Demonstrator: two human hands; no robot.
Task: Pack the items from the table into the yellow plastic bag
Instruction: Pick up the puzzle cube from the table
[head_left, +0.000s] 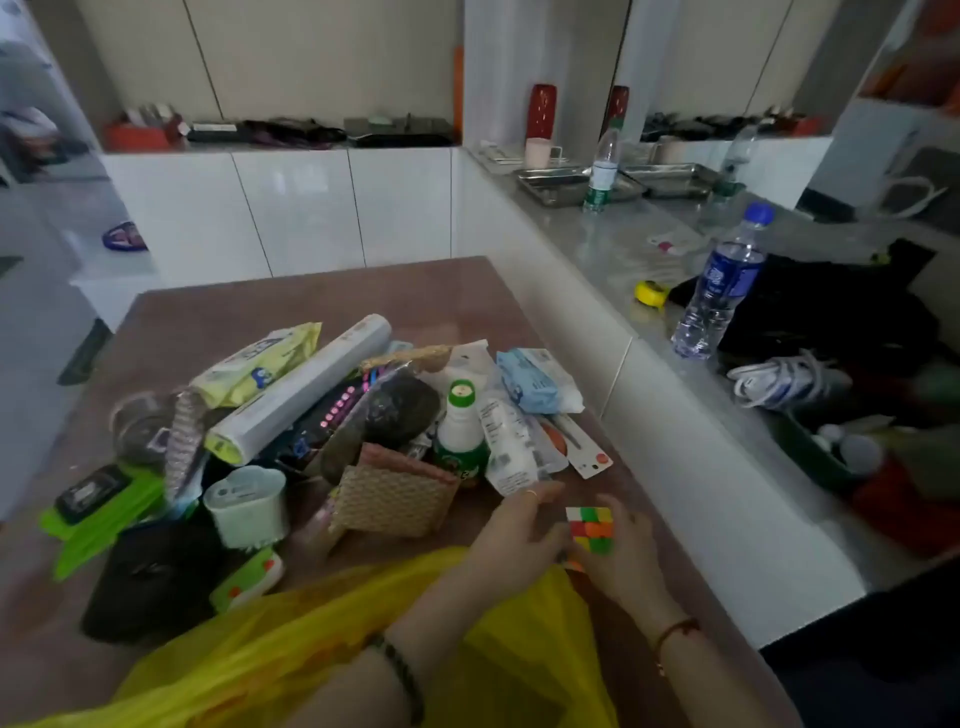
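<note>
yellow bag (291, 639) lies limp on the near edge of the table (218, 312), partly under both forearms, and neither hand holds its mouth open. that is the main risk: let go here, the cube (589, 530) would likely land on the film or the tabletop rather than inside. the slack plastic could also slide toward the near edge under its weight. a bottle (460, 426) stands upright just beyond the left hand (511, 540), so a wide swing could tip it into the pile (363, 415).

both hands meet at the near right of the table, just past the bag. the left hand's fingers curl against the cube's left side. the right hand (626, 558) cups it from the right and behind, fingers wrapped round it. the cube is pinched between them, seemingly just off the tabletop. the other items are unpacked, heaped at the table's middle and left.
</note>
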